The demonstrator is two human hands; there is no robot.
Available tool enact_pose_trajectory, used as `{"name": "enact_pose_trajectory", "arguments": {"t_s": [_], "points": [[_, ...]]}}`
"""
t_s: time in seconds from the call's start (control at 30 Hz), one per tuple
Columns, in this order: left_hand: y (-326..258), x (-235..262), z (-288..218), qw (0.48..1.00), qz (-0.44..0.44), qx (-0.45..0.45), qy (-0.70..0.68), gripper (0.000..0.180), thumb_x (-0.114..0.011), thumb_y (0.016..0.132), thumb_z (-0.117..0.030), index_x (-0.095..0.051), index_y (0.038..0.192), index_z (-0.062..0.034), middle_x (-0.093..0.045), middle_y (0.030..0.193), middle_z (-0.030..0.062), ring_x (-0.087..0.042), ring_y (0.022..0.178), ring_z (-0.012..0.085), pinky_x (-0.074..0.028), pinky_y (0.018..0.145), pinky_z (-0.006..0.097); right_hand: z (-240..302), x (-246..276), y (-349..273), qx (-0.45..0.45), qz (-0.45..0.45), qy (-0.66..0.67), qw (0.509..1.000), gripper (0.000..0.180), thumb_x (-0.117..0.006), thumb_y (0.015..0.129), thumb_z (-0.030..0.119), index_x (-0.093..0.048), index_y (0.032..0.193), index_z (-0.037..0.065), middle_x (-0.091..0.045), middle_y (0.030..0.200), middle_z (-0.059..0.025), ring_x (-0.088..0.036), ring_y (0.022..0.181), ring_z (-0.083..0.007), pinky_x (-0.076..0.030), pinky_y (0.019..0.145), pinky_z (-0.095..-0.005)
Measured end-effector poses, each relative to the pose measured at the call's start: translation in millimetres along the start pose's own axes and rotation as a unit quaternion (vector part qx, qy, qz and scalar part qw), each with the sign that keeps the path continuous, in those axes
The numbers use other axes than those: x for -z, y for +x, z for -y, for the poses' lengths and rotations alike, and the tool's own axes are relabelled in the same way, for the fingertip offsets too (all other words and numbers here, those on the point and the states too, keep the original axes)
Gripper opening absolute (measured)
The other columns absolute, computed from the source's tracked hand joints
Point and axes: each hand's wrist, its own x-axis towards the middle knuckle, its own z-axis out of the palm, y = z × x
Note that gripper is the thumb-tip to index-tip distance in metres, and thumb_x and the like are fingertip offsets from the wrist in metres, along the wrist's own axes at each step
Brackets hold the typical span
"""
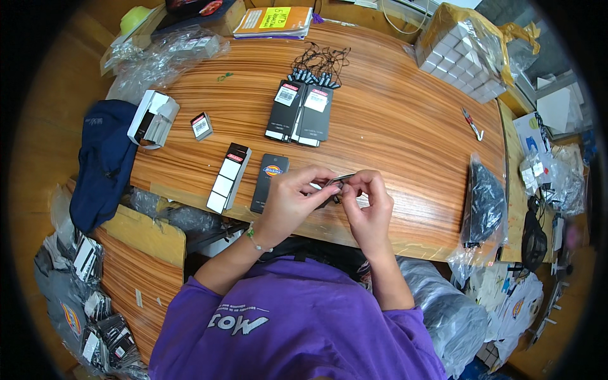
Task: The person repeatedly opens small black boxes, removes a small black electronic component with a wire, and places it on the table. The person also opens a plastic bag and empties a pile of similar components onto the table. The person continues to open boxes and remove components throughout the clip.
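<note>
Both hands meet over the near edge of the table, fingertips together. My left hand [292, 196] is closed on a thin dark card [342, 178], seen nearly edge-on. My right hand [368, 201] pinches at the same spot, its fingers closed; whether it grips the card or a cord on it is too small to tell. Just left of my left hand lies a black tag [266, 183] with a round coloured logo. Beside that is a stack of white-labelled cards [228, 178]. Farther back sit two piles of black hang tags [299, 114], their black cords [320, 62] bunched behind.
A small stack of labels [201, 126] and an open white box [154, 119] stand to the left, near a navy cloth item [104, 161]. Red-handled snippers [472, 123] and a bagged black bundle [484, 199] lie right. Small white boxes [459, 57] fill a bag at back right.
</note>
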Motion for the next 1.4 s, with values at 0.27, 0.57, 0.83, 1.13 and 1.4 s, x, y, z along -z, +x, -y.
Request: {"name": "enact_pose_trajectory", "arguments": {"t_s": [0.27,0.57,0.83,1.13,1.4], "points": [[-28.9,-2.5,-13.8,0.999,0.030,-0.023,-0.007,0.017,-0.064,0.077,-0.013,-0.064,0.089,-0.0018,-0.064,0.088,0.0112,-0.061,0.085,0.0240,-0.047,0.074,0.030,6.2,-1.2,-35.4,-0.225,-0.106,0.247,0.937,0.030,-0.060,0.081,0.005,-0.044,0.107,0.003,-0.051,0.088,-0.0038,-0.052,0.082,-0.0113,-0.046,0.071,-0.0247],[-14.4,-7.5,-2.1,0.971,-0.027,-0.234,0.050,0.016,-0.063,0.068,-0.016,-0.063,0.072,-0.0003,-0.063,0.072,0.0106,-0.061,0.068,0.0254,-0.046,0.061,0.033,5.2,9.2,-10.9,0.005,-0.003,0.066,0.998,0.019,-0.060,0.082,0.007,-0.047,0.094,0.001,-0.048,0.080,-0.0092,-0.049,0.073,-0.0187,-0.045,0.064,-0.0297],[-7.5,-10.6,-3.1,0.943,0.018,-0.280,0.179,0.023,-0.054,0.085,-0.028,-0.065,0.097,-0.0116,-0.066,0.087,0.0061,-0.061,0.076,0.0224,-0.046,0.063,0.035,6.8,30.0,4.7,0.019,0.110,0.084,0.990,0.021,-0.061,0.080,0.002,-0.042,0.088,0.006,-0.036,0.074,-0.0002,-0.037,0.066,-0.0109,-0.038,0.059,-0.0231],[-20.4,-2.8,-15.8,0.952,0.025,-0.253,0.169,0.020,-0.053,0.086,-0.026,-0.063,0.097,-0.0124,-0.065,0.083,0.0056,-0.061,0.070,0.0234,-0.045,0.060,0.035,28.0,19.2,2.7,0.062,0.093,-0.006,0.994,0.021,-0.060,0.080,0.003,-0.042,0.091,0.002,-0.044,0.076,-0.0056,-0.044,0.069,-0.0125,-0.039,0.061,-0.0225],[-20.8,-13.7,-20.0,0.944,0.012,-0.288,0.159,0.021,-0.048,0.088,-0.027,-0.061,0.090,-0.0092,-0.062,0.082,0.0084,-0.059,0.072,0.0261,-0.044,0.060,0.037,26.2,17.4,6.9,0.027,0.078,0.084,0.993,0.019,-0.059,0.081,0.006,-0.043,0.091,0.002,-0.047,0.076,-0.0067,-0.047,0.068,-0.0135,-0.041,0.059,-0.0226]]}}
